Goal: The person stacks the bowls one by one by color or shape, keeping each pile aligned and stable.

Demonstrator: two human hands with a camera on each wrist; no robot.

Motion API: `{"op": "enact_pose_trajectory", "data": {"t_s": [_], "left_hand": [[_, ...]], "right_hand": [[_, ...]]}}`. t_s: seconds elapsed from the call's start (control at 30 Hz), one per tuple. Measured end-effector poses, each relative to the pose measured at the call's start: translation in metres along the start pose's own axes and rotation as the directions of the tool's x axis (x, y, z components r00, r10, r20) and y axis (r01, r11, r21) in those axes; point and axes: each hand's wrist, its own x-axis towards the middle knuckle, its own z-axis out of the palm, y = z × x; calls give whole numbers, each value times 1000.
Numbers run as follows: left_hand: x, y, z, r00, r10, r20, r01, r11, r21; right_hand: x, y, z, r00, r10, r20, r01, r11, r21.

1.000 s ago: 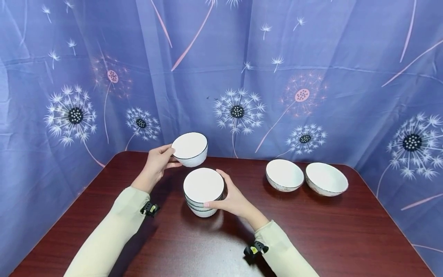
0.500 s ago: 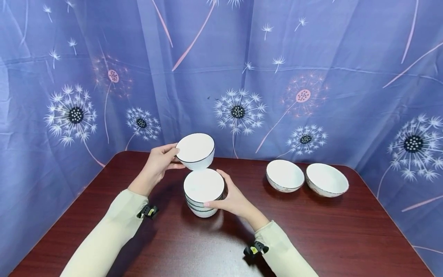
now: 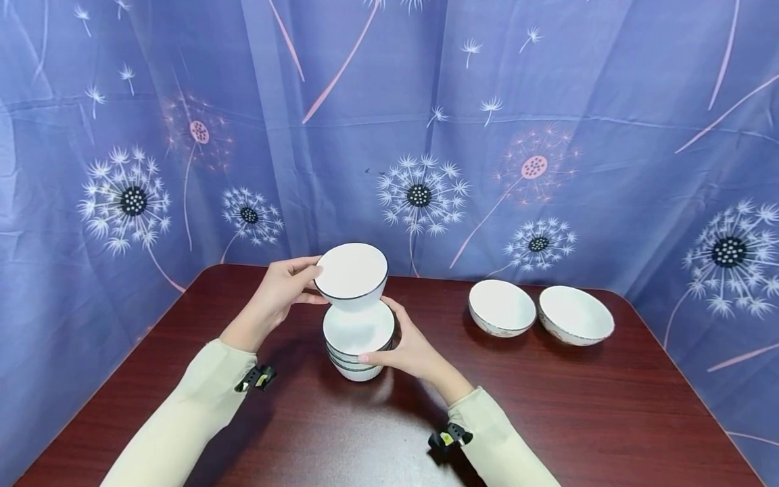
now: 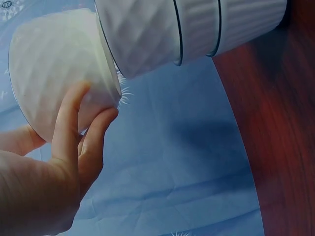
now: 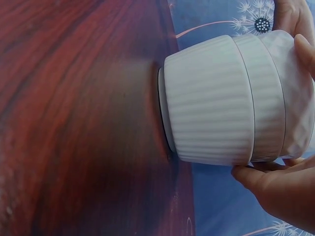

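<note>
My left hand (image 3: 280,287) grips a white bowl (image 3: 351,270) with a dark rim, thumb over its rim and fingers beneath. That bowl, tilted, hangs right over a stack of white bowls (image 3: 359,331) and overlaps the top one in the head view. Against the stack's right side, my right hand (image 3: 410,348) holds it between thumb and fingers. In the left wrist view, the held bowl (image 4: 54,64) has a diamond-textured outside and its rim is close to the stack (image 4: 197,29). The right wrist view shows a ribbed bottom bowl (image 5: 211,101).
Two more white bowls stand side by side at the back right, a rounder one (image 3: 502,309) and a wider one (image 3: 575,316). The dark red wooden table (image 3: 548,419) ends at a blue dandelion-print curtain (image 3: 341,169) behind and at the sides.
My left hand has carried its bowl rightward and a little lower, from the stack's back left to over its top. The right hand stays on the stack.
</note>
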Motion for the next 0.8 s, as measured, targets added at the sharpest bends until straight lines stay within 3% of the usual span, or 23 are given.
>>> {"op": "enact_pose_trajectory", "data": {"t_s": [0.23, 0.8], "left_hand": [[-5, -3, 2, 1000, 4, 27, -5, 1000, 9], [-13, -12, 2, 999, -11, 53, 9, 999, 42]], "right_hand": [[0, -1, 0, 1000, 23, -5, -23, 1000, 0], [0, 1, 0, 999, -33, 28, 30, 995, 97]]}}
